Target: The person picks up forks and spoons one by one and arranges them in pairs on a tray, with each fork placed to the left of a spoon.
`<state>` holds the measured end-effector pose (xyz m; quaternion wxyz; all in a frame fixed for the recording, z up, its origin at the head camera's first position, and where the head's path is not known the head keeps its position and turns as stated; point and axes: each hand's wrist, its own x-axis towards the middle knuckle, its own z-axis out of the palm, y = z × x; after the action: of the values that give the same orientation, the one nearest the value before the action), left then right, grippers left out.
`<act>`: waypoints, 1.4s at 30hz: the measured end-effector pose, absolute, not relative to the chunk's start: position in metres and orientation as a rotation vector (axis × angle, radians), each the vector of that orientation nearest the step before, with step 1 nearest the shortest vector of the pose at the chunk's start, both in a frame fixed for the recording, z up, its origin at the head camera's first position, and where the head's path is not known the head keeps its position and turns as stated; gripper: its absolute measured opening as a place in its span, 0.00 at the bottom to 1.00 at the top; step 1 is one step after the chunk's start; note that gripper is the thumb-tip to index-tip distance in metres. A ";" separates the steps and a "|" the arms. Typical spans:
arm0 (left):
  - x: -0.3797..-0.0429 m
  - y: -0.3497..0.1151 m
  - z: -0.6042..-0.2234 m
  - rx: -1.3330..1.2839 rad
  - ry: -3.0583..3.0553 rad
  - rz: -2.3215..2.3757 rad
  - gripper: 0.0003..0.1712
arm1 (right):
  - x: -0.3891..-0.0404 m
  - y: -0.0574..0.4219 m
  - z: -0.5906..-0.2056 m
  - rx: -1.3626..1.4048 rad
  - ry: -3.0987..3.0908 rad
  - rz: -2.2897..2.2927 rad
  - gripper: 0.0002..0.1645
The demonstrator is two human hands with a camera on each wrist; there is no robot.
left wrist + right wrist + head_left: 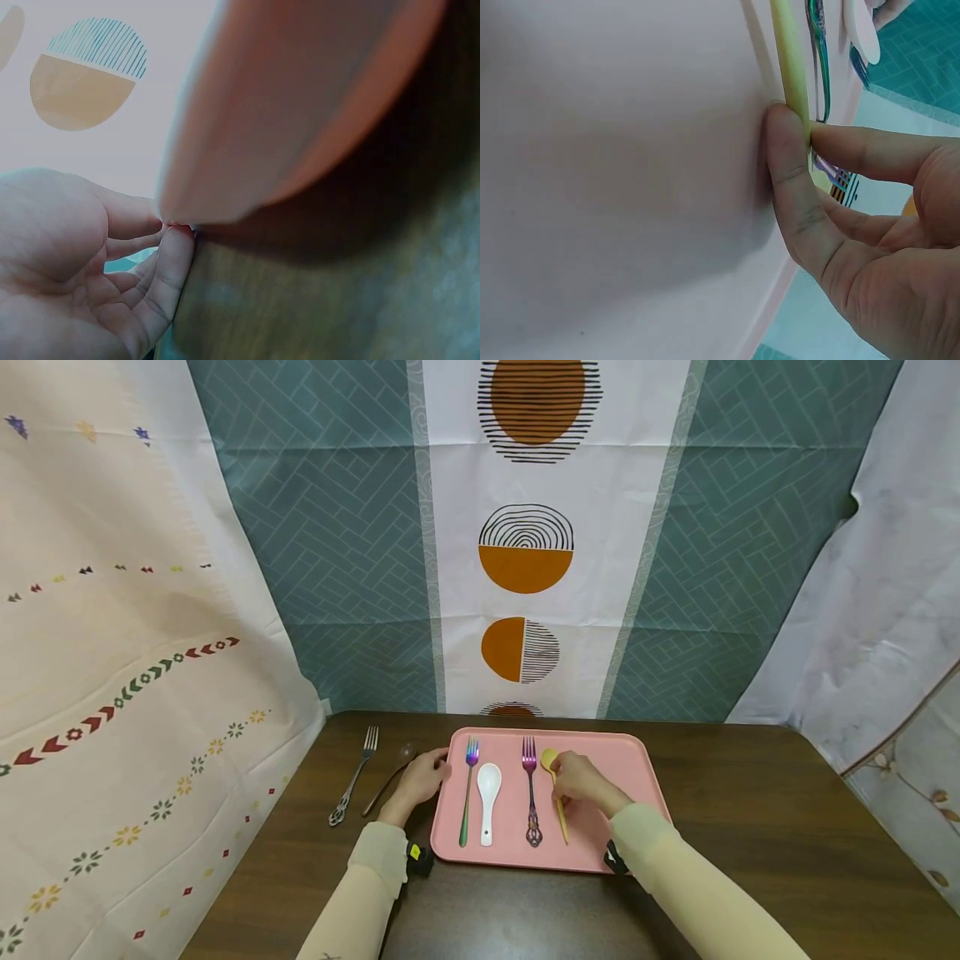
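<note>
My right hand (pixel 583 778) pinches the handle of a yellow spoon (pixel 562 822) over the right half of a pink tray (pixel 622 760). In the right wrist view, thumb and finger meet on the yellow handle (pixel 789 60), close over the tray surface. My left hand (pixel 422 778) is at the tray's left edge, and the left wrist view shows its thumb and fingertips pinching the rim (pixel 202 214). Left of the yellow spoon, a purple fork (pixel 531 785), a white spoon (pixel 488 793) and a rainbow-coloured fork (pixel 468 789) lie side by side with heads pointing away.
On the brown table (pixel 735 810), left of the tray, lie a silver fork (pixel 352 787) and a dark spoon (pixel 386 786), the latter right beside my left hand. A patterned cloth (pixel 517 585) hangs behind the table's far edge, with more cloth (pixel 150 710) on the left.
</note>
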<state>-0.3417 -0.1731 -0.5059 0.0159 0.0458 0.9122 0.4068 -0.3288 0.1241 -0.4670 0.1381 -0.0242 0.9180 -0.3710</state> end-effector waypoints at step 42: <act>-0.343 -0.174 -0.506 0.140 2.833 1.264 0.25 | -0.328 0.113 -0.469 -0.036 2.715 -0.945 0.26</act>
<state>-0.3431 -0.1736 -0.5062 0.0179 0.0450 0.9121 0.4070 -0.3279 0.1132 -0.4690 0.1328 -0.0124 0.9359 -0.3259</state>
